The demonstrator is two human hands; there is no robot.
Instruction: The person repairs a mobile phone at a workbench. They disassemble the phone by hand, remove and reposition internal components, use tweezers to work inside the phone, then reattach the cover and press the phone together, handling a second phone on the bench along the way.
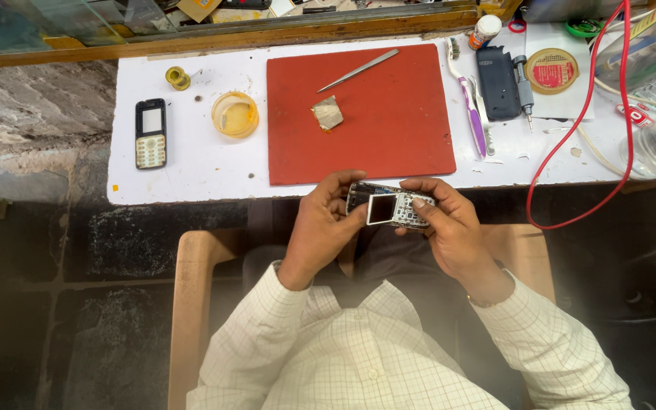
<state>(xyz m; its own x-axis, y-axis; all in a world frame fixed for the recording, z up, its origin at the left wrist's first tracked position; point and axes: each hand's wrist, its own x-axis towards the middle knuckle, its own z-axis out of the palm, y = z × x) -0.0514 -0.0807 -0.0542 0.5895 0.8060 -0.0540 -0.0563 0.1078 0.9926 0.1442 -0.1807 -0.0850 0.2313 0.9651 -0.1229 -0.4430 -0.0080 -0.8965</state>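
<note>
I hold a small opened keypad phone [390, 208] between both hands, just below the front edge of the white table [191, 171]. My left hand [322, 228] grips its left end, fingers curled around the screen side. My right hand [449, 228] holds the right end, thumb resting on the bare keypad. The phone's front cover is off and its screen faces up. Both sleeves are a pale checked shirt.
A red mat [389, 144] lies on the table with metal tweezers [358, 70] and a scrap of foil [328, 114]. To the left sit a phone front cover [150, 134], a yellow dish [234, 115] and a solder spool [178, 77]. At right: toothbrush [471, 106], black cover [496, 83], screwdriver [524, 87], red cable [582, 129].
</note>
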